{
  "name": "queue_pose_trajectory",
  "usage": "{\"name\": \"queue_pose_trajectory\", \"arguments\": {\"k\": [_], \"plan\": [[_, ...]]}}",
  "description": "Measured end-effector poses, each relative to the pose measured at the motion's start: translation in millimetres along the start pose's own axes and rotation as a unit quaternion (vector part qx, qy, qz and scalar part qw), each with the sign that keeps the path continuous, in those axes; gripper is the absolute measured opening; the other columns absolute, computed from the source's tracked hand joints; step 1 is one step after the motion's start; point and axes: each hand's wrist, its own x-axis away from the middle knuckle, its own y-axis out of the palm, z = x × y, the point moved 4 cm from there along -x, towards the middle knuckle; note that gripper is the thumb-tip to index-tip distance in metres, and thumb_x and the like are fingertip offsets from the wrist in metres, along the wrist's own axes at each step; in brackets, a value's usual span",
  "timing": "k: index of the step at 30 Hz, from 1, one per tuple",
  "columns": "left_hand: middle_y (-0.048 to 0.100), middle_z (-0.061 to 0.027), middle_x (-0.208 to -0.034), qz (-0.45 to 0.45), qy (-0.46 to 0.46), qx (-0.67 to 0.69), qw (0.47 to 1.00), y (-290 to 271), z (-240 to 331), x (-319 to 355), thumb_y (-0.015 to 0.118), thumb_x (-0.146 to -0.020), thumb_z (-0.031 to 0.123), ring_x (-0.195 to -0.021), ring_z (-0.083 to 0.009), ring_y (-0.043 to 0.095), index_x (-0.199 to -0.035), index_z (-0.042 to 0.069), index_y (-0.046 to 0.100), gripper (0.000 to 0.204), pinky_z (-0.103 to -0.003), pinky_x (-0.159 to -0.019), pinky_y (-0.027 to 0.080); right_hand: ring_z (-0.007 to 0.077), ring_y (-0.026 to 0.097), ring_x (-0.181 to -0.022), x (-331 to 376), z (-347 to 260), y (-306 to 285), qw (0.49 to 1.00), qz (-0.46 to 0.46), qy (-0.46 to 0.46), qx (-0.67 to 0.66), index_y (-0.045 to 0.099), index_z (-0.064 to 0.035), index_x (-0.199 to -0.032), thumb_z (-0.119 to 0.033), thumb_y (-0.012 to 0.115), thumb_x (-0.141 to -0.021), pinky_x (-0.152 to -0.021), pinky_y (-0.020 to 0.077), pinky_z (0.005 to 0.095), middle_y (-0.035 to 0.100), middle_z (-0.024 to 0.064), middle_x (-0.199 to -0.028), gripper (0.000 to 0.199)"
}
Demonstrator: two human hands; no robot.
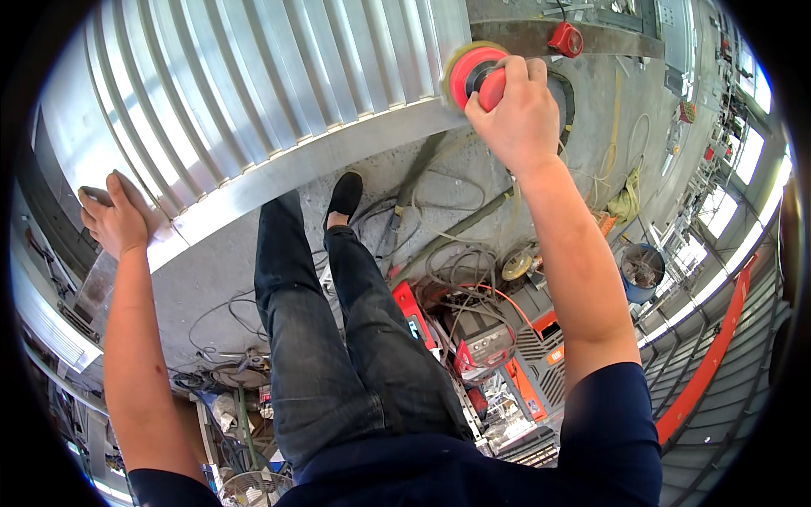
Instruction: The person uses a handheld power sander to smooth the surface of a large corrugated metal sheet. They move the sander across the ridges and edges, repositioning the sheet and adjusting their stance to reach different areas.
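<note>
A silver metal panel (pixel 359 127) with long raised ribs lies across the upper left, its bright smooth border facing me. My right hand (pixel 522 118) is closed round the red grip of a round sander (pixel 475 74), which has a yellowish pad. That pad sits at the panel's right end, by its near corner; my hand hides part of the tool. At the panel's near left corner, my left hand (pixel 118 221) lies with fingers spread and holds nothing.
A red tape measure (pixel 566 39) rests on a brown beam (pixel 608 39) at the top right. Cables and hoses (pixel 460 262) tangle on the floor by my feet. Red-and-grey machines (pixel 486 338) stand lower right of my legs, with a blue bin (pixel 640 272) farther right.
</note>
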Motion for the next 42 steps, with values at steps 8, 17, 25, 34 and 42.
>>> {"name": "queue_pose_trajectory", "arguments": {"k": [8, 17, 25, 34, 42], "plan": [[0.028, -0.0250, -0.160, -0.005, -0.007, -0.005, 1.000, -0.5, -3.0, 2.3, 0.038, -0.088, 0.084, -0.145, -0.0462, 0.032, -0.160, 0.015, 0.027, 0.100, -0.052, -0.118, 0.029, 0.0368, 0.068, -0.086, 5.7, 2.1, 0.9, 1.000, -0.014, -0.012, 0.002, 0.054, -0.0039, -0.108, -0.030, 0.081, -0.074, -0.074, 0.0588, 0.0447, 0.055, 0.0166, -0.105, 0.051], [0.027, -0.0248, -0.160, -0.012, -0.012, -0.002, 1.000, -2.1, 0.2, 1.9, 0.038, -0.089, 0.084, -0.146, -0.0455, 0.030, -0.160, 0.015, 0.027, 0.100, -0.051, -0.119, 0.028, 0.0377, 0.068, -0.089, 5.8, 8.1, -2.1, 1.000, 0.005, 0.006, 0.007, 0.055, -0.0046, -0.109, -0.031, 0.081, -0.074, -0.077, 0.0585, 0.0460, 0.055, 0.0174, -0.107, 0.050], [0.027, -0.0247, -0.160, -0.017, -0.018, -0.009, 1.000, -2.7, 0.4, -1.2, 0.039, -0.090, 0.082, -0.146, -0.0448, 0.030, -0.159, 0.013, 0.027, 0.099, -0.051, -0.119, 0.028, 0.0389, 0.068, -0.088, 9.4, 8.1, -0.3, 1.000, 0.003, 0.014, -0.009, 0.056, -0.0045, -0.108, -0.030, 0.080, -0.074, -0.077, 0.0580, 0.0469, 0.057, 0.0182, -0.110, 0.050], [0.025, -0.0257, -0.161, -0.033, -0.023, -0.012, 0.999, -4.8, 3.1, 3.4, 0.040, -0.094, 0.076, -0.146, -0.0470, 0.030, -0.160, 0.014, 0.024, 0.092, -0.054, -0.119, 0.028, 0.0432, 0.067, -0.087, 78.6, -36.8, 6.6, 0.987, -0.097, 0.057, -0.111, 0.049, -0.0002, -0.112, -0.025, 0.077, -0.076, -0.076, 0.0580, 0.0480, 0.053, 0.0241, -0.110, 0.053], [0.027, -0.0235, -0.160, -0.028, -0.009, -0.010, 1.000, 4.8, -7.6, 0.6, 0.041, -0.095, 0.073, -0.144, -0.0447, 0.033, -0.159, 0.012, 0.025, 0.090, -0.053, -0.117, 0.030, 0.0419, 0.066, -0.093, 66.0, -29.5, 6.0, 0.962, -0.118, 0.178, -0.168, 0.048, -0.0012, -0.109, -0.026, 0.081, -0.074, -0.079, 0.0576, 0.0475, 0.052, 0.0228, -0.111, 0.054]]}}
